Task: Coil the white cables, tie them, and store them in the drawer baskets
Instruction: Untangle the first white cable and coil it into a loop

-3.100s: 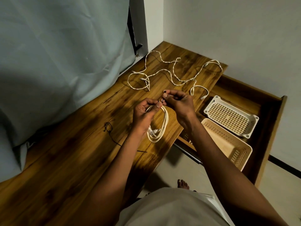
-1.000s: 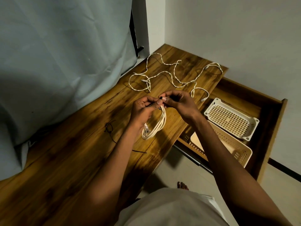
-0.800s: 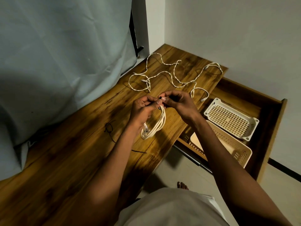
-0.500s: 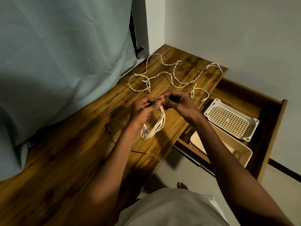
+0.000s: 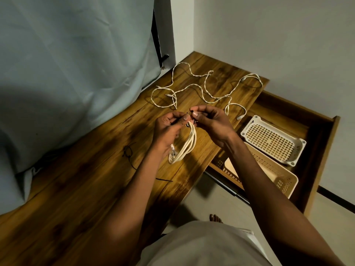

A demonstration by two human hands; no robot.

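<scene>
Left hand (image 5: pixel 169 127) and right hand (image 5: pixel 209 120) pinched together at the top of the coiled cable (image 5: pixel 184 148), each nipping an end of a thin dark tie (image 5: pixel 189 122). Compared with a second before: hardly shifted, same pinch, coil hanging as it had. Judged mid-tying, knot not yet drawn tight. Beyond the coil, farther up the desk (image 5: pixel 96 179): loose white cables (image 5: pixel 201 89), uncoiled. Right of the coil, in the open drawer (image 5: pixel 317 150): white basket (image 5: pixel 272 141) and beige basket (image 5: pixel 269 169), holding no cables. Left of the coil: spare dark tie (image 5: pixel 130 156).
</scene>
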